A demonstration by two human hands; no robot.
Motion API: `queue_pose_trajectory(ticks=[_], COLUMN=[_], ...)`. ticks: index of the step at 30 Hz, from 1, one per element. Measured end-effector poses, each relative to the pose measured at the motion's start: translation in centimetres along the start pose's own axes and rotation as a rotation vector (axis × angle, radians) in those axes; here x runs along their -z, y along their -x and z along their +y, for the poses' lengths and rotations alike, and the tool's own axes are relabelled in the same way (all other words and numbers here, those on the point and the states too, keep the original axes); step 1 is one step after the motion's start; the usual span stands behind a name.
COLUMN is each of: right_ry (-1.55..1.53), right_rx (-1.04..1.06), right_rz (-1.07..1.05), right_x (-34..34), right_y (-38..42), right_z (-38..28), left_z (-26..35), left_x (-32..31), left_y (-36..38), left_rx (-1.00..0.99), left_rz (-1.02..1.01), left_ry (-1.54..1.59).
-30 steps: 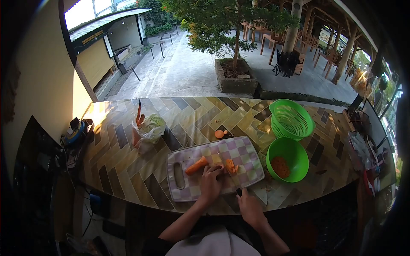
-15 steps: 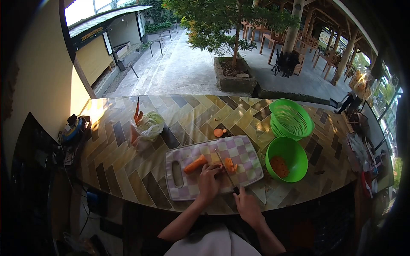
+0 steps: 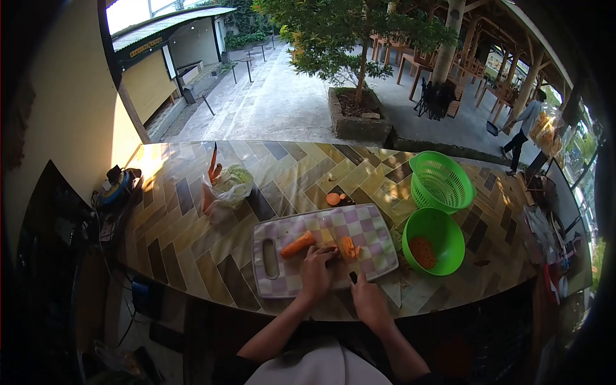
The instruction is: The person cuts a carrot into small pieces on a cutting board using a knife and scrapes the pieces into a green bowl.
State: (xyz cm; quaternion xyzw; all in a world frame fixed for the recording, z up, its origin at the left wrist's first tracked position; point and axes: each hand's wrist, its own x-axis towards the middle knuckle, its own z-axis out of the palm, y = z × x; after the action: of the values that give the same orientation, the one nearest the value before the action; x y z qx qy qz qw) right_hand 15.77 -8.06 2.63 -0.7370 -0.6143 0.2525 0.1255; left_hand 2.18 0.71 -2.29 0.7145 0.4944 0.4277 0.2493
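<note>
A pink-and-white checked cutting board (image 3: 378,256) lies in front of me. My left hand (image 3: 316,273) rests on it with curled fingers, pressing down what looks like a carrot piece, mostly hidden beneath them. Just beyond that hand lies a thick peeled carrot (image 3: 298,244). My right hand (image 3: 372,303) grips a knife (image 3: 353,277) by its black handle; the blade points away from me across the board and is hard to make out. Several cut carrot pieces (image 3: 350,247) sit to the right of the blade.
Right of the board stands a green bowl (image 3: 453,240) with orange pieces inside, and behind it a green strainer basket (image 3: 443,181). Carrot ends (image 3: 333,199) lie beyond the board. A plastic bag of vegetables (image 3: 230,186) is at left. A person (image 3: 527,125) walks outside at right.
The view has shifted slightly. The knife has tilted a little between my hands, which stay in nearly the same place. The person at far right has come more fully into view.
</note>
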Motion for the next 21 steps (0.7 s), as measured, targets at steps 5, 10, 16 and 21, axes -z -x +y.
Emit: queue_pose_trajectory(ticks=[5, 10, 16, 21], right_ry=[-0.106, -0.144, -0.117, -0.165], right_rx=[0.094, 0.104, 0.092, 0.087], right_rz=[0.09, 0.094, 0.065, 0.02], right_x=[0.0, 0.0, -0.1, 0.2], right_y=[-0.3, 0.8, 1.1, 0.6], right_z=[1.2, 0.9, 0.9, 0.9], left_z=[-0.2, 0.0, 0.4, 0.2], left_x=[0.0, 0.0, 0.2, 0.1], left_y=[0.1, 0.0, -0.2, -0.1], left_rx=[-0.008, 0.001, -0.006, -0.006], left_rz=[0.008, 0.014, -0.001, 0.011], left_ry=[0.014, 0.019, 0.012, 0.013])
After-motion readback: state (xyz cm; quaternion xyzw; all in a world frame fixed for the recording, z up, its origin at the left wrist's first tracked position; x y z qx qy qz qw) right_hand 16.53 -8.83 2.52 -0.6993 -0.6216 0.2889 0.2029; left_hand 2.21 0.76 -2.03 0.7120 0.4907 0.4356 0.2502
